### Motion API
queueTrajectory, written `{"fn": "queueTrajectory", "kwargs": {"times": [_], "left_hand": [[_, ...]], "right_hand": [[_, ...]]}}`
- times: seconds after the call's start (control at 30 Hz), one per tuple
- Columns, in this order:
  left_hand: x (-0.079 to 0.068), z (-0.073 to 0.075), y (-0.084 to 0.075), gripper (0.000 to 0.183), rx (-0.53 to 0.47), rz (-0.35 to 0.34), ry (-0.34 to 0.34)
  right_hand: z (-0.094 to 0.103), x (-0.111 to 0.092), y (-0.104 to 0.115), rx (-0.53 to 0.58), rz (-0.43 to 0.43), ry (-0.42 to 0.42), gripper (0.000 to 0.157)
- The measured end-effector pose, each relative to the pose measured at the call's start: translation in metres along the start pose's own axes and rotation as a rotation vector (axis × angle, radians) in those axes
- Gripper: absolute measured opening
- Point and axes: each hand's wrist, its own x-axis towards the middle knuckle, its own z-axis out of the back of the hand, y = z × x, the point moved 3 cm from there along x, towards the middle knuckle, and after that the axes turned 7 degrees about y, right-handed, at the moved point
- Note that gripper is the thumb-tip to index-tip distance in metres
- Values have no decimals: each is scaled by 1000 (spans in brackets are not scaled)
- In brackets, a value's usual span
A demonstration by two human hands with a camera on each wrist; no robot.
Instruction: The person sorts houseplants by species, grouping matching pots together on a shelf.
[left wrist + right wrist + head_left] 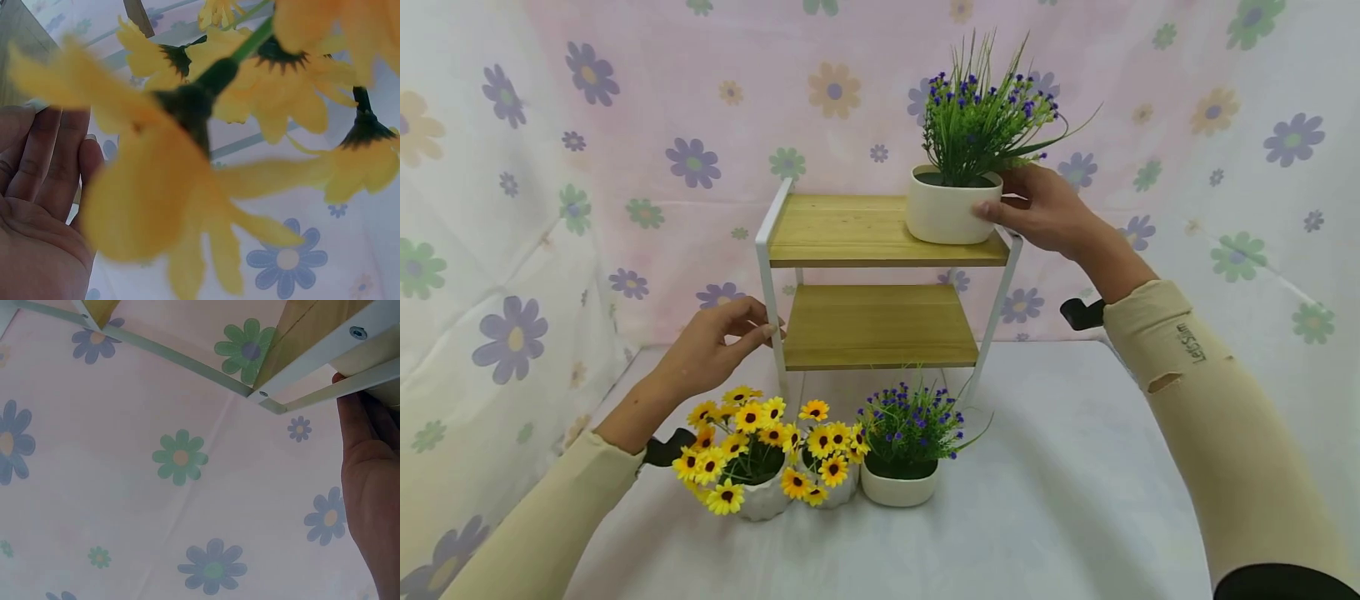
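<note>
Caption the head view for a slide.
Right hand holds cream rounded pot of purple flowers at top right of white-framed two-tier wooden shelf; left hand at left post.

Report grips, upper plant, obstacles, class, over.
Right grip on upper plant, top shelf's right end. Left grip on left rack post. Right rack post near pot, possibly in way.

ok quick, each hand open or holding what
Left hand: holding the white front-left shelf post.
Right hand: holding the purple-flowered oval planter.
</note>
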Motion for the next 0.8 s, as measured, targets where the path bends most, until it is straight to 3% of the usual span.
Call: {"fn": "queueTrajectory", "kwargs": {"times": [0.53,0.8], "left_hand": [[1,0,2,14,-8,11,4],[0,0,1,12,-15,2,0]], "right_hand": [[-2,0,-9,9,-23,-5,76],[-6,-12,-17,16,-1,-91,73]]}}
